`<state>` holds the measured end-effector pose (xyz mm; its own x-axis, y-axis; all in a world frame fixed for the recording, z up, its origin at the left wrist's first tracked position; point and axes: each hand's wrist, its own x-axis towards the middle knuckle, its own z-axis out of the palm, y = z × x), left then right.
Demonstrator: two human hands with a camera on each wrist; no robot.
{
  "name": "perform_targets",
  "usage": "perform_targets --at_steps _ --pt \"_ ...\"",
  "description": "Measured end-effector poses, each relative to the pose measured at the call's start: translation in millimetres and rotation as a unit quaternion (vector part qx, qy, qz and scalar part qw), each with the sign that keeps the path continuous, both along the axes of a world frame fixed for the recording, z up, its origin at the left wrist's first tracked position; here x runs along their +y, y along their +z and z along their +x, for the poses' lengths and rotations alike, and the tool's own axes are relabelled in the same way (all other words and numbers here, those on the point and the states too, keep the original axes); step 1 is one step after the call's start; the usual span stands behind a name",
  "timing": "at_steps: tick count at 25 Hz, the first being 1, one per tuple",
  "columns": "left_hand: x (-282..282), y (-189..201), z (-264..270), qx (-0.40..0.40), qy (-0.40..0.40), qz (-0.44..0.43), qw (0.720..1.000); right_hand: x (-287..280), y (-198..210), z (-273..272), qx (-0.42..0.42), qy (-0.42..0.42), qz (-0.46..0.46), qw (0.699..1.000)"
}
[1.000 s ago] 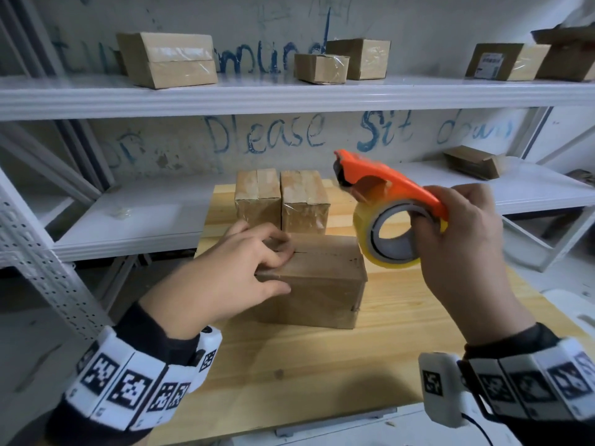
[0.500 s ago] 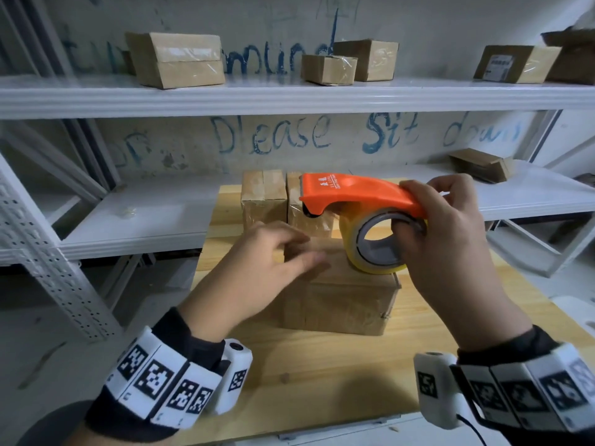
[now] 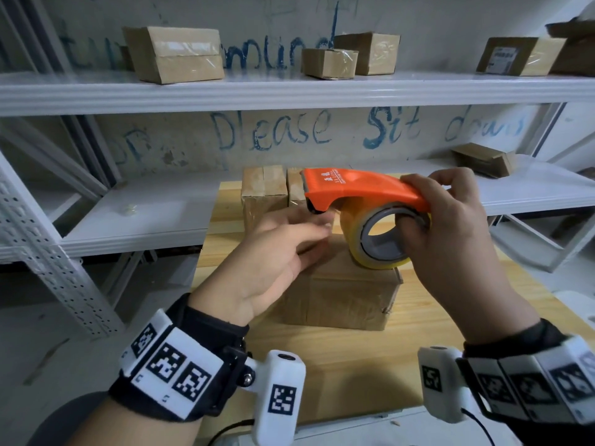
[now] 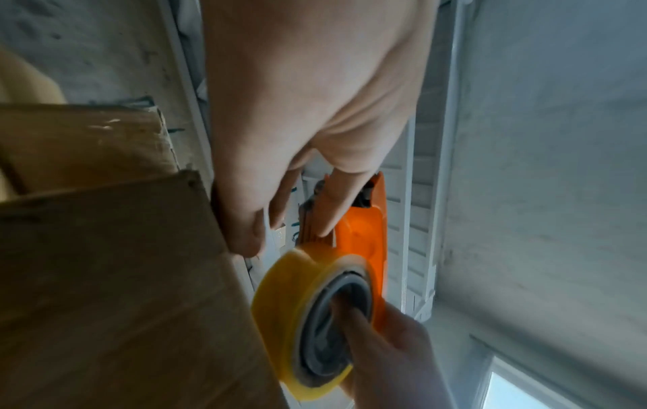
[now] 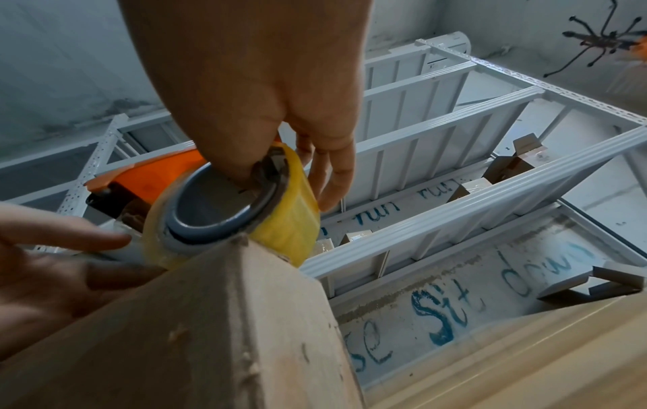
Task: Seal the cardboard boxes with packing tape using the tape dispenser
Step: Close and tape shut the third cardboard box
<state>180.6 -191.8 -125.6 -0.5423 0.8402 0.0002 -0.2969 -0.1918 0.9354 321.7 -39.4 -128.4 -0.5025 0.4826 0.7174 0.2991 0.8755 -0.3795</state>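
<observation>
A: Tape dispenser (image 3: 360,188) first — what does the head view give?

B: Orange plastic, smooth, curved top, with small white printing I can't read. It sits in the centre of the frame over a plain cardboard box (image 3: 347,297) on a pale wooden table (image 3: 354,365). The yellowish tape roll (image 3: 376,239) hangs under it, just above the box top.

A: And the hands?

B: The right hand (image 3: 450,239) grips the dispenser, thumb hooked into the grey core, fingers curled over the top. The left hand (image 3: 273,252) reaches in from lower left, fingers extended toward the dispenser's front end; whether they pinch the tape end I cannot tell.

A: Any writing?

B: Blue scrawl on the wall (image 3: 289,136) reads "Please Sit down". Two taped boxes (image 3: 264,188) stand at the table's far edge — more on the white metal shelves (image 3: 289,88).

A: Left wrist view?

B: The left hand fills the upper centre, fingertips (image 4: 325,218) touching the orange body near its front. The roll is at lower centre, the box's matte brown side at left.

A: Right wrist view?

B: The right hand comes down from the top, thumb inside the core, clamped on the dispenser. The box corner rises at the bottom, rough-edged. Left-hand fingers (image 5: 87,238) lie straight at the left, beside clear tape.
</observation>
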Motion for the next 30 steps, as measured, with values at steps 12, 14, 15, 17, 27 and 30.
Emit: perform_targets --at_steps 12,14,15,17,27,30 --pt "-7 9 1 -0.136 -0.023 0.049 0.989 7 -1 1 0.009 0.003 0.01 1.0" --pt "-9 9 -2 -0.174 -0.015 0.072 0.982 6 -1 1 0.004 0.0 0.011 1.0" --pt "-10 10 -3 -0.183 -0.011 0.083 0.979 6 -1 0 0.003 -0.002 0.012 1.0" --pt "-11 13 -3 -0.192 -0.004 0.097 0.977 6 -1 0 0.001 -0.004 0.017 1.0" --pt "-12 18 -8 -0.187 0.028 0.079 0.979 7 -2 0 0.001 0.003 0.035 0.999" --pt "-13 18 -10 -0.182 0.031 0.066 0.981 7 -2 1 -0.002 0.005 0.041 0.999"
